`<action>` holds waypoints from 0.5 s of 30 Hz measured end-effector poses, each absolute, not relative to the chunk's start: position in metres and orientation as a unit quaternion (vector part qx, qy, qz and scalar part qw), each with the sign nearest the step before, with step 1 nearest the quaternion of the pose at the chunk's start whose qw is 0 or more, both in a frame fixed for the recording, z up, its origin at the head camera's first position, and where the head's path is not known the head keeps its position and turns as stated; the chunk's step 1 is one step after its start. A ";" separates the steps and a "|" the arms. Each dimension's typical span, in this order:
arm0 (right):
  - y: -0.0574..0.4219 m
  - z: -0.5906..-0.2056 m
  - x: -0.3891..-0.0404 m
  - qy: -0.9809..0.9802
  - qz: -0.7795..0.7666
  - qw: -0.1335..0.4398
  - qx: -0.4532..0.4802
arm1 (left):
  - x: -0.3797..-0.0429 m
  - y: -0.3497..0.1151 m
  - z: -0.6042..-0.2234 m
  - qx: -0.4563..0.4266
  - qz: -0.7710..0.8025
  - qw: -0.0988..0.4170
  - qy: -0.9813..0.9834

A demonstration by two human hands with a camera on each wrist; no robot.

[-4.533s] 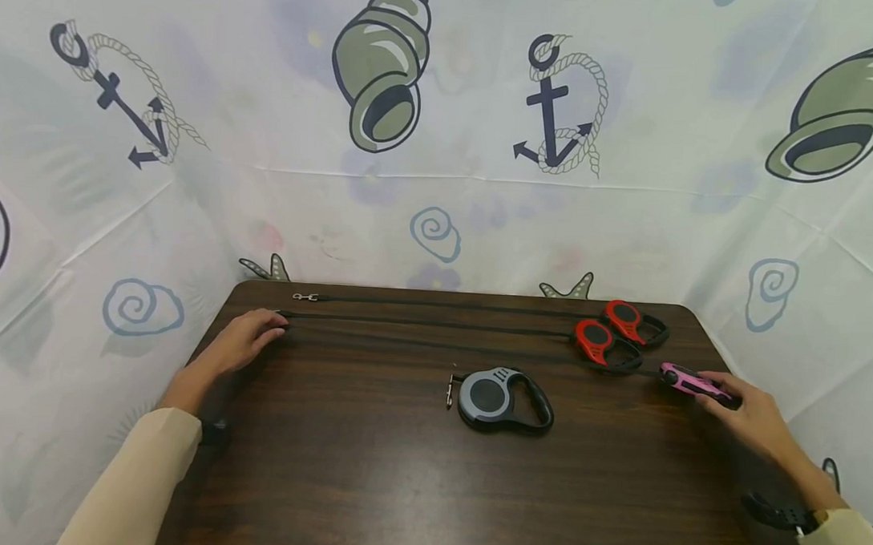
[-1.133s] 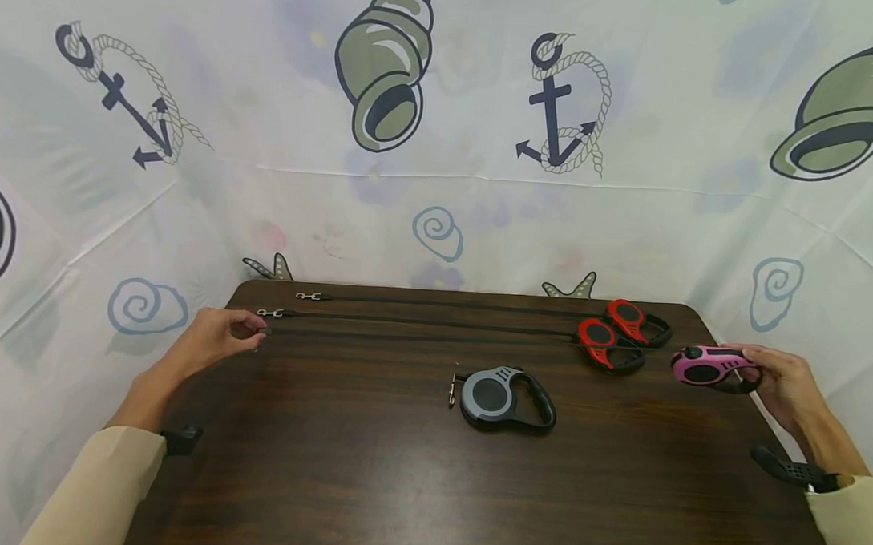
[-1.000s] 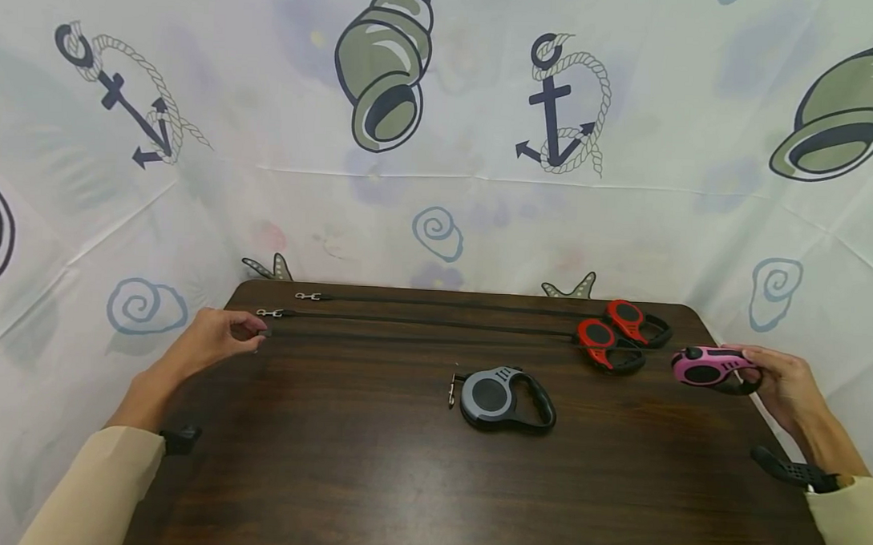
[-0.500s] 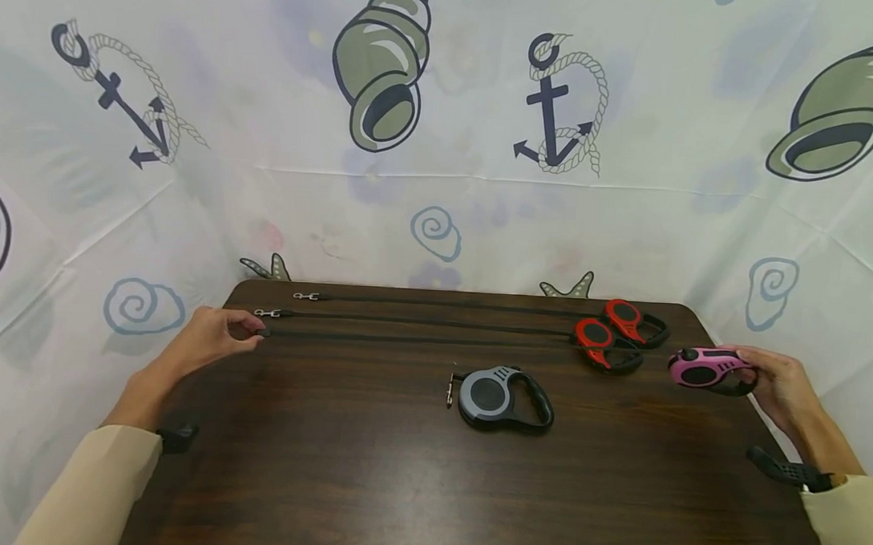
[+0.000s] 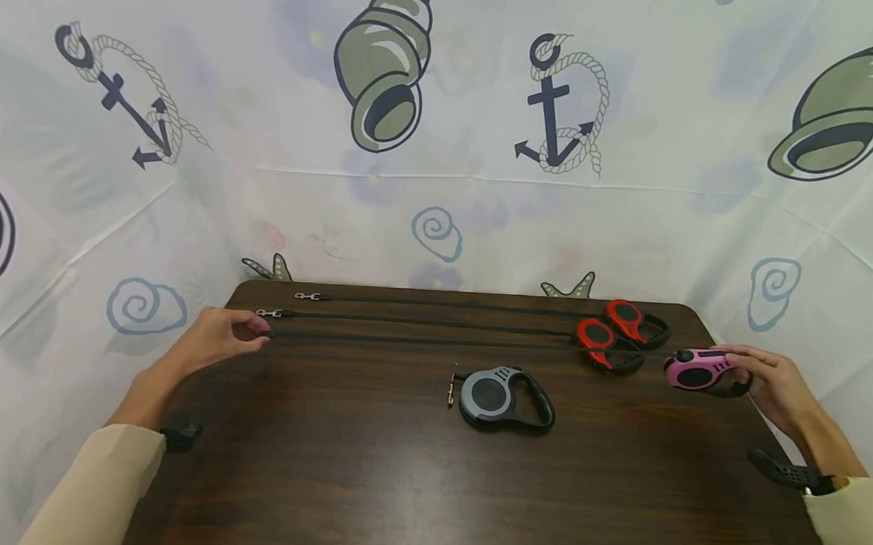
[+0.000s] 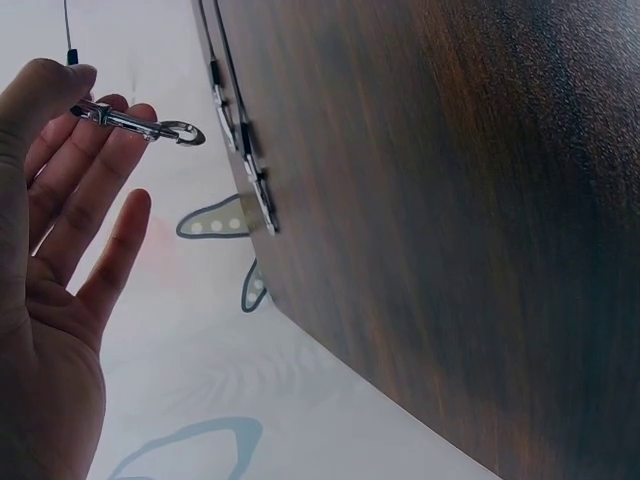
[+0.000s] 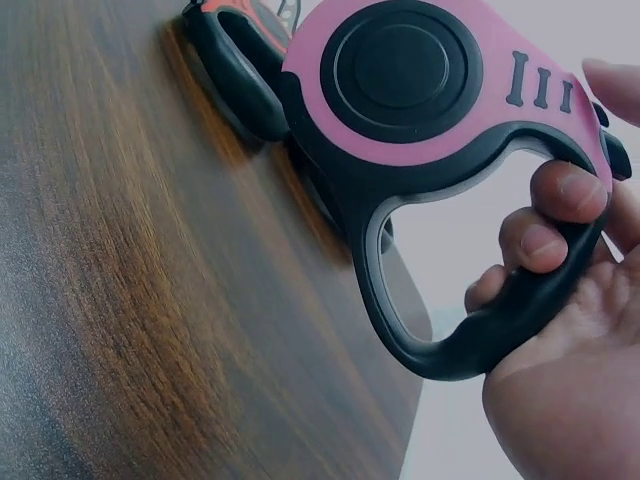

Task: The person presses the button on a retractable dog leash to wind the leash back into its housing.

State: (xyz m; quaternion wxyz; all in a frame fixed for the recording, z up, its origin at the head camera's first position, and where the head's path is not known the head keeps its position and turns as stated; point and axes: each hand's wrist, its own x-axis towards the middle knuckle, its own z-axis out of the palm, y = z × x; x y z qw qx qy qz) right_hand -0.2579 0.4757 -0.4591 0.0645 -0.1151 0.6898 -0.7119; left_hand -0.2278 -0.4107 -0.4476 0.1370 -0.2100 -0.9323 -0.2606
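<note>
My right hand grips the black loop handle of a pink retractable dog leash, its fingers curled through the handle in the right wrist view. From the leash's case a dark cord runs taut across to the left. At the cord's far end my left hand pinches the base of a silver snap hook between thumb and fingertips. The other left fingers extend loosely. Both hands hold the leash above the dark wooden table.
Two red-and-black retractable leashes lie at the back right, their cords stretched left to silver snap hooks. A grey retractable leash, cord wound in, lies mid-table. Patterned white cloth stands behind and at both sides.
Both hands have lifted the pink leash off the table, its case turned so the flat face shows. In the last half second the right hand has shifted slightly left; the left has barely moved.
</note>
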 end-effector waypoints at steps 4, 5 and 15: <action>0.473 -0.458 -0.258 0.687 -0.714 0.076 -0.115 | -0.229 -0.409 -0.449 -0.217 -0.263 0.143 -0.929; 0.472 -0.458 -0.258 0.690 -0.711 0.076 -0.112 | -0.229 -0.409 -0.449 -0.220 -0.263 0.145 -0.928; 0.461 -0.454 -0.256 0.737 -0.667 0.062 -0.095 | -0.231 -0.405 -0.449 -0.221 -0.270 0.144 -0.926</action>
